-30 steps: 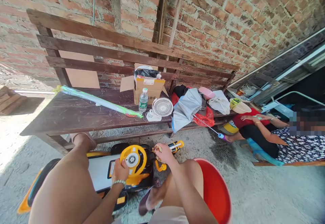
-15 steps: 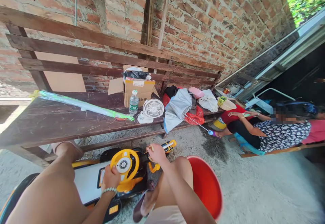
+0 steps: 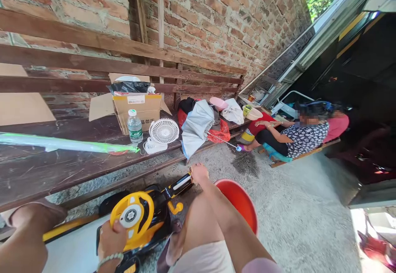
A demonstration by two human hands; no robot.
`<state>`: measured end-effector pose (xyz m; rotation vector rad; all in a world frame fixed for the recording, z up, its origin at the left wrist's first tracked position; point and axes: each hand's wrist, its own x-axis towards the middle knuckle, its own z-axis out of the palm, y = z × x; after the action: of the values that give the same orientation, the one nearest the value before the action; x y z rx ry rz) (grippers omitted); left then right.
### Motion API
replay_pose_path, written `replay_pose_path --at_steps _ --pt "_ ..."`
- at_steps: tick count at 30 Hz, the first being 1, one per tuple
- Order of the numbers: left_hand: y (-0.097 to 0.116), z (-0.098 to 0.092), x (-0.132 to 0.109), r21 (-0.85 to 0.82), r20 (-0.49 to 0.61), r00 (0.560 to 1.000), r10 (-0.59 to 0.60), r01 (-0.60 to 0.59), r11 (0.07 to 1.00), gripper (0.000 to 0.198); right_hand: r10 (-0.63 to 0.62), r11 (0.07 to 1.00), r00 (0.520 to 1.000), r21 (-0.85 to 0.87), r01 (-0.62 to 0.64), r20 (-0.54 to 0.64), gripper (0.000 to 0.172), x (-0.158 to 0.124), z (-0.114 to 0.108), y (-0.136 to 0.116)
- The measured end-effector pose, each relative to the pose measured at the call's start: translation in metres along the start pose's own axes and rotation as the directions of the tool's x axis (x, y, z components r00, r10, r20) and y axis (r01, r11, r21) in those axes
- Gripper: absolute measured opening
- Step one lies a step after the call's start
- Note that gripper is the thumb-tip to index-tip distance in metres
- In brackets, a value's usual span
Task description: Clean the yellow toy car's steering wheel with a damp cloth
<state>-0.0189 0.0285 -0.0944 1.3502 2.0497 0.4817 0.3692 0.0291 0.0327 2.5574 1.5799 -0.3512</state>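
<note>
A yellow toy steering wheel [image 3: 148,213] with a grey hub belongs to a ride-on toy vehicle [image 3: 74,244] with a white seat, low between my legs. My left hand [image 3: 113,238], a beaded bracelet at its wrist, grips the near-left side of the rim. From the toy's front reaches a black and yellow arm [image 3: 181,183]. At the far end of that arm my right hand [image 3: 200,174] is closed, with a small brownish bit at its fingers, too small to name. A yellow hooked part [image 3: 175,208] hangs under the arm.
A red bucket [image 3: 239,205] stands beside my right knee. Along the wooden bench [image 3: 77,174] are a cardboard box [image 3: 139,114], a water bottle [image 3: 135,128], a white fan [image 3: 163,131] and a grey umbrella [image 3: 198,126]. Another person [image 3: 305,135] sits at the right.
My right hand has moved forward along the toy's arm to its far end. My left hand stays on the wheel. The view has turned to the right.
</note>
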Motion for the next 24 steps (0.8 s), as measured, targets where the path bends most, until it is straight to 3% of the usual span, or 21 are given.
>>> replay_pose_path --at_steps 4,6,8,10,12,14,16,18,20,22,24 --pt "0.009 -0.007 -0.004 -0.003 -0.026 0.994 -0.103 0.103 0.995 0.044 0.044 0.986 0.997 0.162 -0.033 -0.064 0.04 0.016 -0.013 -0.014" --pt "0.015 -0.013 -0.013 0.002 0.022 0.998 -0.06 0.06 0.998 0.039 0.075 0.943 0.987 0.333 -0.023 -0.142 0.05 0.019 -0.019 -0.033" --pt "0.023 -0.019 -0.024 0.016 0.045 0.998 -0.036 0.035 0.999 0.032 0.069 0.868 0.97 0.493 0.056 -0.232 0.054 0.017 -0.021 -0.053" --pt "0.03 -0.022 -0.034 0.024 0.048 0.998 -0.033 0.032 0.999 0.028 -0.118 0.786 0.954 0.56 0.26 -0.277 0.048 0.008 -0.013 -0.071" --pt "0.034 -0.022 -0.04 0.032 0.047 0.998 -0.045 0.043 0.999 0.027 -0.385 0.744 0.9 0.509 0.434 -0.205 0.037 -0.009 0.002 -0.088" --pt "0.036 -0.022 -0.044 0.022 0.062 0.998 -0.032 0.031 0.999 0.027 -0.548 0.769 0.836 0.368 0.523 -0.043 0.026 -0.029 0.018 -0.101" --pt "0.036 -0.023 -0.045 0.019 0.069 0.998 -0.012 0.011 1.0 0.026 -0.557 0.824 0.825 0.195 0.533 0.098 0.019 -0.045 0.027 -0.109" --pt "0.036 -0.025 -0.047 0.014 0.083 0.996 -0.009 0.008 1.0 0.027 -0.511 0.859 0.849 0.108 0.5 0.134 0.021 -0.051 0.029 -0.111" --pt "0.034 -0.027 -0.047 0.01 0.098 0.995 -0.018 0.017 1.0 0.027 -0.474 0.872 0.879 0.163 0.461 0.047 0.028 -0.051 0.027 -0.112" --pt "0.033 -0.027 -0.047 -0.002 0.123 0.992 -0.016 0.017 1.0 0.026 -0.412 0.85 0.901 0.299 0.434 -0.134 0.035 -0.049 0.025 -0.116" --pt "0.031 -0.027 -0.046 -0.014 0.149 0.989 -0.001 0.003 1.0 0.028 -0.365 0.789 0.884 0.407 0.461 -0.293 0.042 -0.052 0.028 -0.127"
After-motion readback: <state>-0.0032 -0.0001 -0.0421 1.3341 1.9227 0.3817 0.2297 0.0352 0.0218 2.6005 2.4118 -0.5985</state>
